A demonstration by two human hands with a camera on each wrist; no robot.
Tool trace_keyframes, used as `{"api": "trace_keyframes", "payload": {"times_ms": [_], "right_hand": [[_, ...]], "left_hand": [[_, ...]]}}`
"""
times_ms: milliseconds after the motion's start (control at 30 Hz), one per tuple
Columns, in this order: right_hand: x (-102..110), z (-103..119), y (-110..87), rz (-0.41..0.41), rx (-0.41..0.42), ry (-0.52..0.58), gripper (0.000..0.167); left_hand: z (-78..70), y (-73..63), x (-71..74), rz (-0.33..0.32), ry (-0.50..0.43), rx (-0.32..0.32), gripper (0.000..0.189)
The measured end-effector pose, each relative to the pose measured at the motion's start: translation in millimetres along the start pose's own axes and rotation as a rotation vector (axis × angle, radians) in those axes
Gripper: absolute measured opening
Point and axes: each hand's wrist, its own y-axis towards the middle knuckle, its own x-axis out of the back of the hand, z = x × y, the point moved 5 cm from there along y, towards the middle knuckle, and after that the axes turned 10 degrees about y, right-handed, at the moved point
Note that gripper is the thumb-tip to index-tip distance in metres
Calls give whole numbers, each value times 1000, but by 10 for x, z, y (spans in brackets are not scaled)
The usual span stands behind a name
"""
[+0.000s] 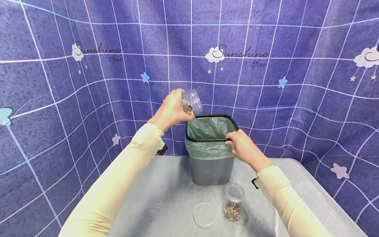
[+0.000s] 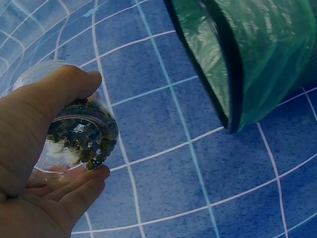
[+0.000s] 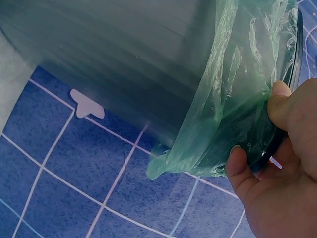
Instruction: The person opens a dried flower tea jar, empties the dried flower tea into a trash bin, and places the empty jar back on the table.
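My left hand (image 1: 173,110) grips a clear plastic jar (image 1: 193,100) tilted over on its side, close above the left rim of a grey trash can (image 1: 211,171). Dried flower-like bits (image 2: 81,134) lie inside that jar, seen through its wall in the left wrist view. A green bag (image 1: 207,149) lines the can and folds over its outside, under a black rim ring (image 1: 207,140). At the can's right front corner my right hand (image 1: 244,146) pinches the ring and bag edge between thumb and fingers.
In front of the can stands a second clear jar (image 1: 234,202), lidless, with similar bits at its bottom. A round clear lid (image 1: 205,215) lies flat beside it on the grey table (image 1: 160,197). A purple gridded curtain (image 1: 189,39) surrounds the table's back and sides.
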Motion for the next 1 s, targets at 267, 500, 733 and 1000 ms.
{"api": "trace_keyframes", "payload": {"times_ms": [267, 500, 733, 1000], "right_hand": [[-4, -7, -7, -1, -1, -1, 10], [-8, 7, -18, -7, 5, 8, 10], [-5, 10, -18, -11, 21, 1, 10], [13, 17, -4, -14, 32, -8, 10]], "left_hand": [[0, 36, -130, 28, -6, -34, 92], [8, 51, -189, 39, -5, -51, 94], [-1, 77, -248, 50, 1, -73, 92], [-40, 112, -295, 65, 18, -97, 90]]}}
